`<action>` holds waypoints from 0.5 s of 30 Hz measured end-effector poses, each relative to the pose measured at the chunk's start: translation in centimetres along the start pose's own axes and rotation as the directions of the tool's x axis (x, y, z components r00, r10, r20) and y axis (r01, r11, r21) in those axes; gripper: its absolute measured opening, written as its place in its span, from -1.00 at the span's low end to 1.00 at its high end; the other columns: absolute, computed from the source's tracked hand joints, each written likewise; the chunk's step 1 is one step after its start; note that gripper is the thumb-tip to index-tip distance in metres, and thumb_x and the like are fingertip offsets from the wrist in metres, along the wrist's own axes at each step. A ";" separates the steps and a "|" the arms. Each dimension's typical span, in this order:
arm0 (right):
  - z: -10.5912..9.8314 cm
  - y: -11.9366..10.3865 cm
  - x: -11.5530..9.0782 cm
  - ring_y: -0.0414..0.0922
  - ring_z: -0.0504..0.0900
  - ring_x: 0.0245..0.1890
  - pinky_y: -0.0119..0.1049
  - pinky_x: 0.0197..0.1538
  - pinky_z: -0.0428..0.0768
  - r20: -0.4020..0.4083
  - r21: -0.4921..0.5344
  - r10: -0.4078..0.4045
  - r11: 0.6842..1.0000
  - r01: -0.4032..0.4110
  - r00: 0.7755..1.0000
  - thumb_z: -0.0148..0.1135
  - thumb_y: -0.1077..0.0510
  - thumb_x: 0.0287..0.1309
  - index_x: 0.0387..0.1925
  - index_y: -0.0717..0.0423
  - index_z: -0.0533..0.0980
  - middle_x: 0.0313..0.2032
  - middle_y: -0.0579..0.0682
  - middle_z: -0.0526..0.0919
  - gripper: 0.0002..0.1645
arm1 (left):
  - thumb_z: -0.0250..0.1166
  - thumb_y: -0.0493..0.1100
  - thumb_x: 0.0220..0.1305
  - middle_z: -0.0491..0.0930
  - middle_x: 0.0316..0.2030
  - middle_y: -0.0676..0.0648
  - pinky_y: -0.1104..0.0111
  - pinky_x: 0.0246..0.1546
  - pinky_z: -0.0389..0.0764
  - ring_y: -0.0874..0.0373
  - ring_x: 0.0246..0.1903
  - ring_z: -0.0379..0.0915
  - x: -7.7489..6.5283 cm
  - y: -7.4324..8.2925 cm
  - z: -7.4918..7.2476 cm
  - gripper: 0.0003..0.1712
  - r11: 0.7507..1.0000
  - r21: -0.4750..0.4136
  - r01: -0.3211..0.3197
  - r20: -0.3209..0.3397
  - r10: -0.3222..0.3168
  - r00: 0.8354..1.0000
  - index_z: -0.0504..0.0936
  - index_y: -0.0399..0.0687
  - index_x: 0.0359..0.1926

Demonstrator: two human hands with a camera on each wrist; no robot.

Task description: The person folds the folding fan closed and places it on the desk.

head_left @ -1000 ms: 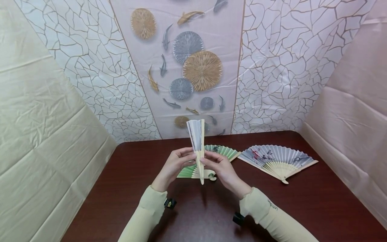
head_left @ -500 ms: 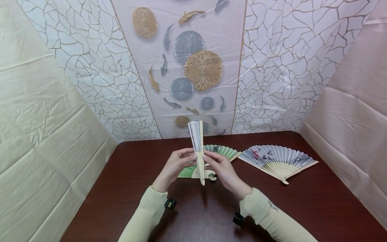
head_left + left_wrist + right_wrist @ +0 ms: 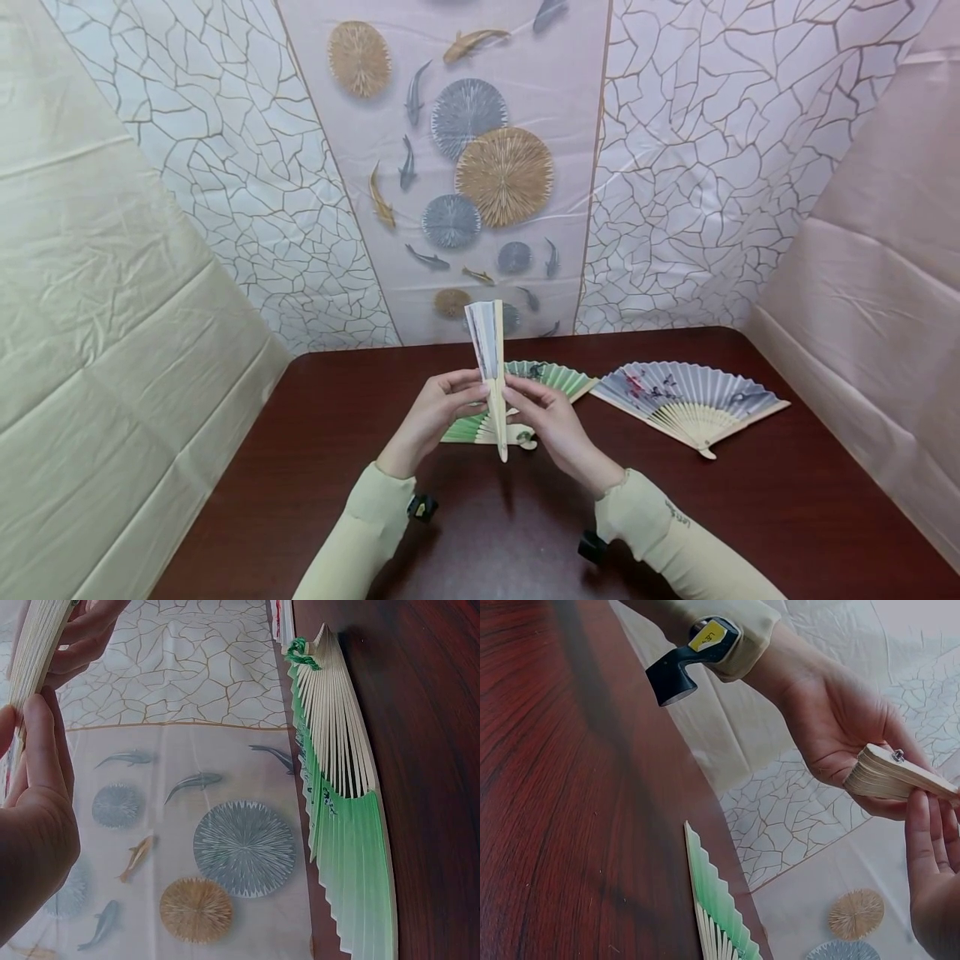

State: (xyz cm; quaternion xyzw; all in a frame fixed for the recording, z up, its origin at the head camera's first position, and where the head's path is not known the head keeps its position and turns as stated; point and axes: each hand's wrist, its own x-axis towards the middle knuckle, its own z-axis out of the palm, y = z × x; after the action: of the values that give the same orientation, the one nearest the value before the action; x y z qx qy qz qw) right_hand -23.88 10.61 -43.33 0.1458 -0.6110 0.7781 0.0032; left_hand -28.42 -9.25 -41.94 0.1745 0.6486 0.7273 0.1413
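Note:
Between my two hands a nearly folded hand fan (image 3: pixel 492 350) stands upright above the table, its pale grey leaf up and its wooden rivet end down. My left hand (image 3: pixel 438 408) pinches the ribs from the left. From the right, my right hand (image 3: pixel 551 421) pinches them with thumb and fingers. The stacked ribs (image 3: pixel 885 774) and metal rivet show in the right wrist view. Behind the hands a green fan (image 3: pixel 337 795) lies spread on the table, partly hidden in the head view. A grey fan (image 3: pixel 686 400) with red and dark flowers lies spread to its right.
The dark red wooden table (image 3: pixel 300 500) ends at a patterned cloth backdrop (image 3: pixel 480 167) with fish and round motifs. Cream cloth walls (image 3: pixel 112 333) slope in at both sides. A black wrist camera (image 3: pixel 423 506) sits at each cuff.
The held fan has narrowed slightly and shifted a little, both hands staying on it. The spread fans lie as before.

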 end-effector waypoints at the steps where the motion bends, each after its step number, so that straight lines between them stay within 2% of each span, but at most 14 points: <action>1: 0.0 0.0 0.0 -0.04 0.70 -0.13 -0.23 -0.08 0.72 0.000 0.001 -0.001 1.000 0.001 1.000 0.20 0.22 0.41 0.30 0.38 0.44 0.15 0.11 0.63 -0.49 | 0.30 -0.28 0.37 0.66 0.03 -0.23 0.19 0.02 0.68 0.15 -0.14 0.66 0.0 0.0 0.0 -0.51 1.000 -0.001 -0.001 0.000 0.001 1.000 0.50 -0.42 0.25; 4: 0.0 0.0 0.0 -0.03 0.70 -0.13 -0.23 -0.07 0.72 -0.002 0.001 -0.002 1.000 0.002 1.000 0.20 0.24 0.41 0.29 0.38 0.44 0.15 0.11 0.63 -0.50 | 0.30 -0.28 0.37 0.67 0.01 -0.22 0.22 0.00 0.69 0.15 -0.16 0.66 -0.1 0.0 0.0 -0.52 1.000 -0.006 -0.001 -0.003 0.001 1.000 0.51 -0.42 0.24; 10: 0.0 0.2 0.1 -0.14 0.71 -0.16 -0.23 -0.07 0.72 -0.003 -0.009 -0.009 1.000 0.009 1.000 0.19 0.26 0.41 0.29 0.42 0.43 0.18 0.21 0.59 -0.50 | 0.29 -0.31 0.37 0.68 -0.02 -0.20 0.28 -0.04 0.70 0.16 -0.17 0.66 -0.1 -0.1 0.0 -0.54 1.000 -0.022 -0.005 -0.007 0.004 1.000 0.51 -0.44 0.22; 15: 0.0 0.4 0.1 -0.16 0.71 -0.16 -0.20 -0.05 0.72 0.002 -0.013 -0.017 1.000 0.017 1.000 0.20 0.28 0.40 0.29 0.43 0.41 0.17 0.21 0.60 -0.49 | 0.29 -0.31 0.37 0.69 -0.04 -0.19 0.30 -0.07 0.71 0.17 -0.17 0.66 -0.1 -0.1 0.1 -0.54 0.999 -0.034 -0.011 -0.007 0.010 1.000 0.50 -0.47 0.22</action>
State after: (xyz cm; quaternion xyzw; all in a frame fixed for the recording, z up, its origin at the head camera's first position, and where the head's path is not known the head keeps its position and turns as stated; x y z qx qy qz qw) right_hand -24.07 10.48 -43.68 0.1516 -0.6148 0.7739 0.0104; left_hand -28.32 -9.23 -42.05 0.1731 0.6355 0.7396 0.1384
